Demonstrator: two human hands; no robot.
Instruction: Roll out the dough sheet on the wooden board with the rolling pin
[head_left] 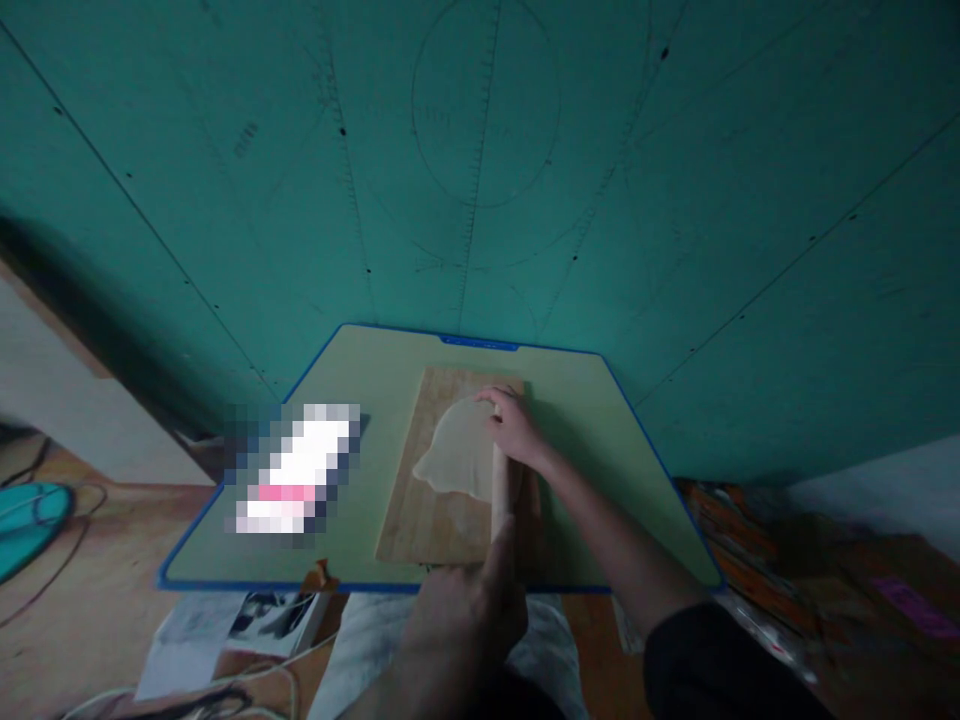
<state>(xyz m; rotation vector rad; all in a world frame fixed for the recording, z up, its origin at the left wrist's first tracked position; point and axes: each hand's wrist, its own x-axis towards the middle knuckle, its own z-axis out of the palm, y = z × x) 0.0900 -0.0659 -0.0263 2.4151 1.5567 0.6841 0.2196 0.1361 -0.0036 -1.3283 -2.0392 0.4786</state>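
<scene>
A thin sheet of pale dough (457,450) lies on a wooden board (405,520), its edge uneven. Along the dough's right side is a light wooden rolling pin (500,490), pointing away from me. My right hand (514,425) is wrapped round its far end. At the near end, by the board's front edge, my left hand (480,600) is closed on the pin, its thumb or a finger lying along it. Part of the dough's right side is hidden by the pin and my right hand.
Under the board is a pale green table (600,430) with a blue rim, against a green wall (480,200). A blurred-out bright rectangular object (300,465) lies on the left. Papers and cables are on the floor.
</scene>
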